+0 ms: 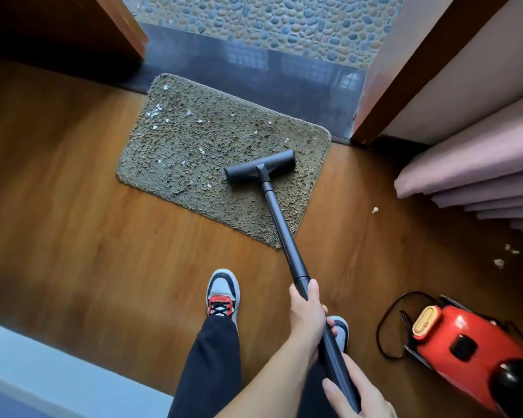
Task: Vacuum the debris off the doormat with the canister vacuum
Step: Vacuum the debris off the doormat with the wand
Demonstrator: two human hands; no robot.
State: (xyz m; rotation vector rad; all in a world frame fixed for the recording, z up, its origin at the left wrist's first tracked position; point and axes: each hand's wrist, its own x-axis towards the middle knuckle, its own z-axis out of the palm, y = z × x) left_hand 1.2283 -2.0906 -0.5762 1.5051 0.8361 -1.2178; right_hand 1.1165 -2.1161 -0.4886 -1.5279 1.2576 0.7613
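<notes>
A shaggy olive doormat [194, 152] lies on the wood floor before a doorway, with several white debris bits [156, 111] scattered over its left and middle. The black floor nozzle [260, 165] of the vacuum rests on the mat's right part. Its black wand [281, 224] runs back toward me. My left hand [307, 312] grips the wand partway up. My right hand [357, 393] holds the wand lower, near the bottom edge. The red canister vacuum [465, 348] sits on the floor at the lower right.
A black cord [384, 324] loops beside the canister. Pink curtain folds [471, 176] and a wooden door frame [405, 86] stand on the right. Loose scraps [498, 262] lie on the floor by the curtain. My sneakers [222, 294] stand behind the mat. A dark threshold [254, 73] lies beyond the mat.
</notes>
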